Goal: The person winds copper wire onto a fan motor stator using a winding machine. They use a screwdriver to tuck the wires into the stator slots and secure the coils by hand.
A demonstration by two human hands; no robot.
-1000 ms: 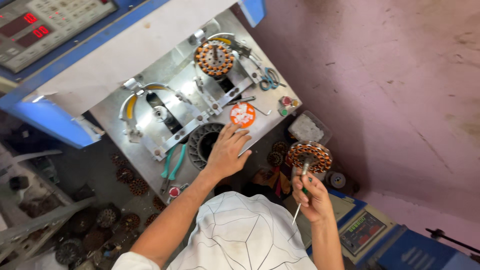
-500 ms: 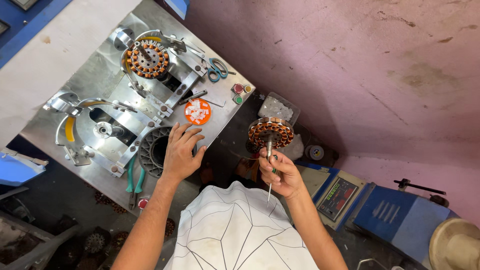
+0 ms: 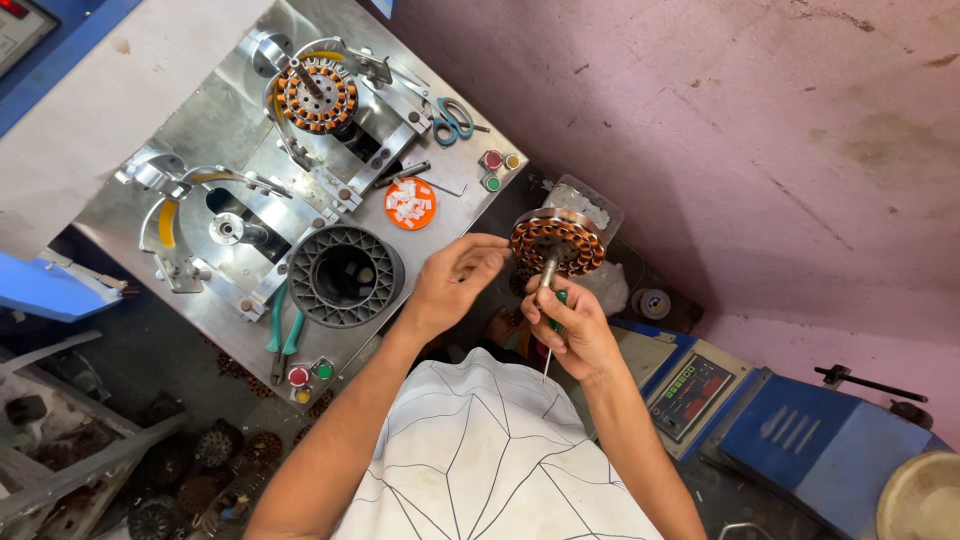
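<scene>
We held one wound stator (image 3: 557,243) up in front of us, its copper coils facing us. Our right hand (image 3: 570,325) was clenched around its shaft just below the ring, which kept the coil face turned toward us and steady. The same fist pinned a slim green-handled tool (image 3: 549,345), whose thin tip stuck out below the fingers toward our body, presumably kept there so it stayed ready.

Our left hand (image 3: 455,285) was just left of the stator, fingertips (image 3: 490,253) pinched together almost touching its rim. We could not tell whether anything lay between them.

Beyond the left fingers lay the metal machine bed (image 3: 215,120) with two winding stations. The far one carried a second wound stator (image 3: 316,95) on its spindle; the near one (image 3: 228,230) stood bare. Just past the left knuckles sat one empty grey ribbed housing (image 3: 345,275) and one orange dish (image 3: 410,203) of small white pieces, close enough to pick from. We counted one pair of blue-handled scissors (image 3: 452,118) and one pair of green-handled pliers (image 3: 281,330), and two button clusters, one with three buttons (image 3: 495,170) near the far corner, one with two (image 3: 308,374) near us.
</scene>
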